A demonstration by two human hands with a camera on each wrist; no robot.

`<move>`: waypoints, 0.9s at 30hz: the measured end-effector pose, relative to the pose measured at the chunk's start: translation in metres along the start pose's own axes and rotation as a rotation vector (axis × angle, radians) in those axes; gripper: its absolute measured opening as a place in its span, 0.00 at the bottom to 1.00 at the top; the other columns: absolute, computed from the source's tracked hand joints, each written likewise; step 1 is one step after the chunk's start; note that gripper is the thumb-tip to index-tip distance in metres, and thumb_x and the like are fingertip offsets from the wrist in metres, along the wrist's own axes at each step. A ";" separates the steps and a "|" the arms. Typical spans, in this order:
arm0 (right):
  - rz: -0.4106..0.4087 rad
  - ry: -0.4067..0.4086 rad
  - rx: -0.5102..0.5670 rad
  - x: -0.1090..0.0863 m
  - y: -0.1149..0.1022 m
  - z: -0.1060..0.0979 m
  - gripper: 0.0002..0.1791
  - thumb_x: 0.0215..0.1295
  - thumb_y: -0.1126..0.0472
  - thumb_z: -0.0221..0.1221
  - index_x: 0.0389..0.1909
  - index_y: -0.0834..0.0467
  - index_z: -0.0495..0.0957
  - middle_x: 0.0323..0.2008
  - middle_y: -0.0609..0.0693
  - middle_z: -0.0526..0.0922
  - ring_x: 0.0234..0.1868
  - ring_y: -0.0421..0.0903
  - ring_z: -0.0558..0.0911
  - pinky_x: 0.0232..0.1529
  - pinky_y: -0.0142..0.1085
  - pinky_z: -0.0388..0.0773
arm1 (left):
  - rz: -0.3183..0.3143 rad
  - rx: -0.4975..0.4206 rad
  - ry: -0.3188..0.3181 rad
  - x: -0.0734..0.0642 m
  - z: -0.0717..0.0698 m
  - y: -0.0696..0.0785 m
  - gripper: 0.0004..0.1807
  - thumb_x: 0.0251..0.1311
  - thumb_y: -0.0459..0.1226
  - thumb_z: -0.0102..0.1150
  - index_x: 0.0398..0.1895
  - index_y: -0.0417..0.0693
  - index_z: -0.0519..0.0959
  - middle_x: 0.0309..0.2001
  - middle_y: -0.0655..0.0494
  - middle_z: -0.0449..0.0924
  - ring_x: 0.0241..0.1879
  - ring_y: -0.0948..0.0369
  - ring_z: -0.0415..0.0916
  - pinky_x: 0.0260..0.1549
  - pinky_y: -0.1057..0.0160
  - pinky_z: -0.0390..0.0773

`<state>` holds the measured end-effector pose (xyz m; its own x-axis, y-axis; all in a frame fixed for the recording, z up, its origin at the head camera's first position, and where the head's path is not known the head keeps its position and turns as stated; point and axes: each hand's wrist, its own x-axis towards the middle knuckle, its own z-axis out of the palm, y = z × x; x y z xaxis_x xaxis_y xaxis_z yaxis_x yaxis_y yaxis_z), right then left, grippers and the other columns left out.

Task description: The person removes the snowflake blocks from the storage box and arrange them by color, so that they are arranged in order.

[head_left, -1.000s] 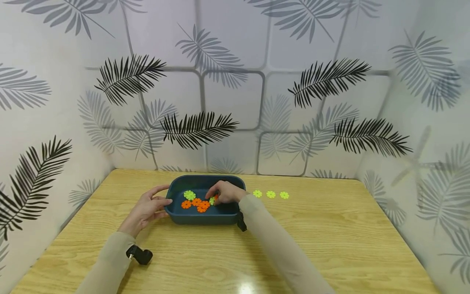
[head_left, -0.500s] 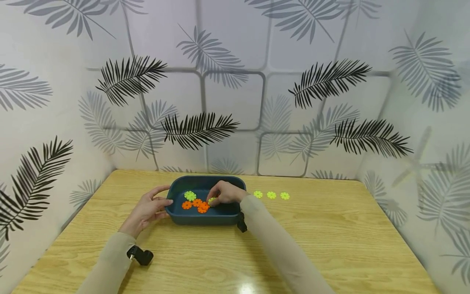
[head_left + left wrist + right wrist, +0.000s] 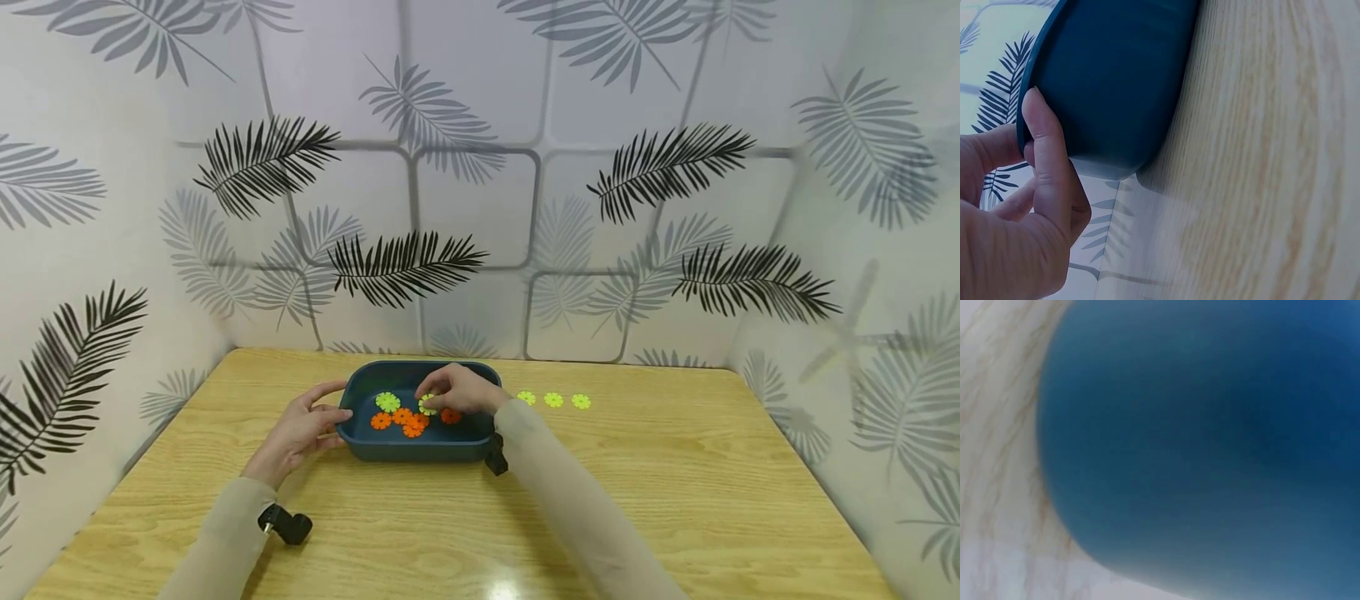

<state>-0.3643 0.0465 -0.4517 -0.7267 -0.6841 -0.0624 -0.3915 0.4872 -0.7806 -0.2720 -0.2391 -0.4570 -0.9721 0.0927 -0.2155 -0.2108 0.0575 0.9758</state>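
A dark blue plastic tub [image 3: 420, 452] stands on the wooden table in the head view. My left hand [image 3: 298, 432] grips its left end; in the left wrist view the fingers [image 3: 1047, 165] pinch the rim. My right hand [image 3: 467, 390] reaches over the tub's right side and pinches a yellow-green notched disc [image 3: 426, 406] inside it. Several orange notched discs [image 3: 381, 421] lie on the tub floor, some overlapping, one of them below the right hand. Left of that hand sit yellow-green discs [image 3: 387, 402] in a small overlapping pile. Only the tub's blurred outer wall [image 3: 1179, 456] fills most of the right wrist view.
Three yellow-green discs [image 3: 553, 400] lie in a row on the table right of the tub. A patterned wall [image 3: 480, 308] borders the table [image 3: 675, 483] at the back and both sides. Black wrist cameras are strapped to both forearms.
The right hand has separated a yellow-green disc from an orange one and lifted it slightly left; the orange disc now lies below the hand. The left hand keeps its grip on the tub.
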 end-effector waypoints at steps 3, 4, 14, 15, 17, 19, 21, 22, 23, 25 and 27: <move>-0.028 0.020 -0.013 -0.002 -0.001 -0.002 0.14 0.68 0.60 0.61 0.51 0.59 0.83 0.34 0.56 0.86 0.18 0.41 0.71 0.21 0.30 0.68 | 0.000 -0.008 0.001 0.000 0.000 0.000 0.36 0.66 0.33 0.59 0.75 0.51 0.58 0.46 0.45 0.78 0.36 0.57 0.82 0.31 0.64 0.85; -0.035 0.029 -0.023 -0.003 -0.002 -0.003 0.14 0.68 0.60 0.61 0.51 0.59 0.83 0.34 0.54 0.86 0.21 0.42 0.75 0.23 0.30 0.71 | 0.001 -0.009 0.000 0.000 0.000 0.000 0.36 0.66 0.33 0.59 0.75 0.51 0.57 0.46 0.45 0.78 0.36 0.57 0.82 0.31 0.64 0.85; -0.027 0.057 -0.043 -0.015 -0.011 -0.007 0.17 0.63 0.63 0.65 0.53 0.56 0.82 0.40 0.45 0.83 0.44 0.42 0.81 0.44 0.34 0.80 | 0.000 -0.011 -0.006 -0.001 0.001 -0.001 0.36 0.66 0.33 0.59 0.75 0.51 0.57 0.44 0.47 0.78 0.35 0.58 0.81 0.29 0.65 0.85; -0.029 0.053 -0.042 -0.016 -0.012 -0.007 0.17 0.63 0.63 0.65 0.54 0.56 0.82 0.40 0.46 0.83 0.44 0.42 0.81 0.45 0.34 0.80 | -0.001 -0.011 -0.007 -0.001 0.001 -0.001 0.36 0.66 0.33 0.58 0.75 0.51 0.57 0.44 0.47 0.78 0.35 0.58 0.81 0.29 0.65 0.84; -0.045 0.048 -0.041 -0.018 -0.013 -0.008 0.17 0.63 0.64 0.65 0.54 0.56 0.82 0.40 0.47 0.84 0.42 0.44 0.82 0.44 0.38 0.82 | 0.002 -0.012 -0.010 -0.001 0.001 -0.001 0.36 0.67 0.33 0.58 0.75 0.51 0.56 0.44 0.47 0.77 0.35 0.58 0.80 0.29 0.65 0.84; -0.056 0.054 -0.048 -0.018 -0.012 -0.009 0.17 0.63 0.63 0.65 0.54 0.56 0.82 0.40 0.46 0.84 0.41 0.44 0.82 0.43 0.39 0.82 | 0.009 -0.014 -0.012 -0.001 0.001 0.000 0.36 0.67 0.34 0.58 0.75 0.52 0.57 0.45 0.47 0.77 0.35 0.58 0.80 0.29 0.64 0.84; -0.063 0.060 -0.057 -0.020 -0.012 -0.010 0.17 0.63 0.63 0.65 0.53 0.56 0.82 0.42 0.46 0.84 0.41 0.44 0.82 0.44 0.38 0.81 | 0.017 -0.014 -0.016 -0.001 0.001 0.000 0.36 0.67 0.34 0.59 0.75 0.52 0.57 0.45 0.47 0.77 0.35 0.58 0.80 0.29 0.64 0.85; -0.065 0.059 -0.056 -0.021 -0.012 -0.010 0.17 0.63 0.63 0.65 0.53 0.56 0.82 0.42 0.46 0.84 0.41 0.44 0.82 0.43 0.38 0.82 | 0.018 -0.014 -0.017 -0.001 0.001 0.000 0.36 0.67 0.34 0.59 0.75 0.52 0.57 0.45 0.47 0.76 0.35 0.58 0.80 0.29 0.64 0.85; -0.066 0.059 -0.060 -0.021 -0.012 -0.010 0.17 0.63 0.63 0.66 0.53 0.56 0.82 0.43 0.46 0.84 0.42 0.41 0.82 0.45 0.36 0.81 | 0.016 -0.014 -0.017 -0.001 0.001 0.001 0.36 0.67 0.34 0.59 0.75 0.52 0.57 0.44 0.47 0.77 0.35 0.58 0.80 0.29 0.64 0.85; -0.073 0.050 -0.049 -0.023 -0.012 -0.011 0.17 0.63 0.63 0.65 0.53 0.57 0.82 0.45 0.47 0.84 0.42 0.43 0.83 0.44 0.37 0.82 | 0.011 -0.014 -0.019 -0.001 0.001 0.000 0.36 0.67 0.33 0.58 0.76 0.52 0.56 0.45 0.47 0.77 0.36 0.58 0.80 0.29 0.64 0.85; -0.076 0.042 -0.038 -0.025 -0.012 -0.012 0.17 0.63 0.63 0.65 0.53 0.57 0.82 0.45 0.48 0.85 0.42 0.45 0.83 0.43 0.37 0.82 | 0.010 -0.016 -0.018 -0.001 0.000 0.000 0.36 0.67 0.33 0.58 0.76 0.52 0.56 0.45 0.47 0.77 0.36 0.58 0.81 0.29 0.64 0.84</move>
<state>-0.3483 0.0638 -0.4335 -0.7171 -0.6966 0.0229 -0.4666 0.4554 -0.7582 -0.2712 -0.2390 -0.4565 -0.9721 0.1113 -0.2063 -0.2029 0.0410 0.9783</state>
